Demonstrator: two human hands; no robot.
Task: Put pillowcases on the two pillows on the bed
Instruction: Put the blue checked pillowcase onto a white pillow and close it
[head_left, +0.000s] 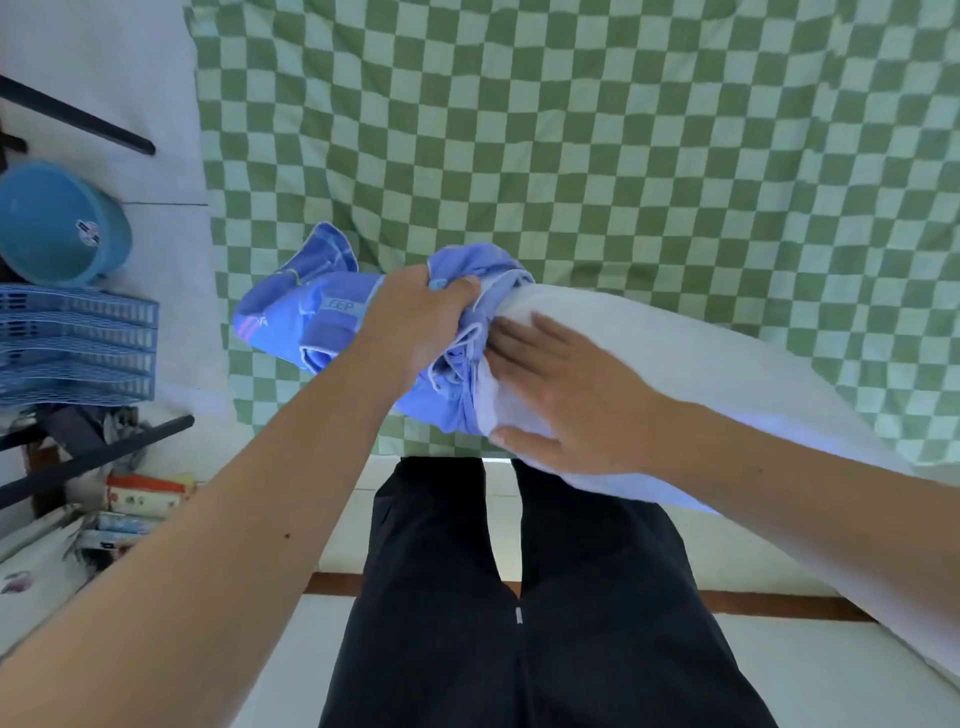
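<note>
A white pillow (691, 374) stretches from the picture's middle down to the right, held above the bed's near edge. Its left end sits inside a bunched blue pillowcase (306, 317) with printed letters. My left hand (415, 322) grips the gathered blue cloth at the pillow's end, fingers curled round it. My right hand (561, 395) lies on the pillow just right of the case's opening, fingers straight and spread, thumb under the pillow's near side. Only one pillow is in view.
The bed carries a green and white checkered sheet (571, 130). At the left stand a blue plastic basin (57, 223), a blue slatted rack (78, 343), dark bars (78, 117) and assorted packets (145, 493) on the floor. My dark-trousered legs (519, 597) stand at the bed's edge.
</note>
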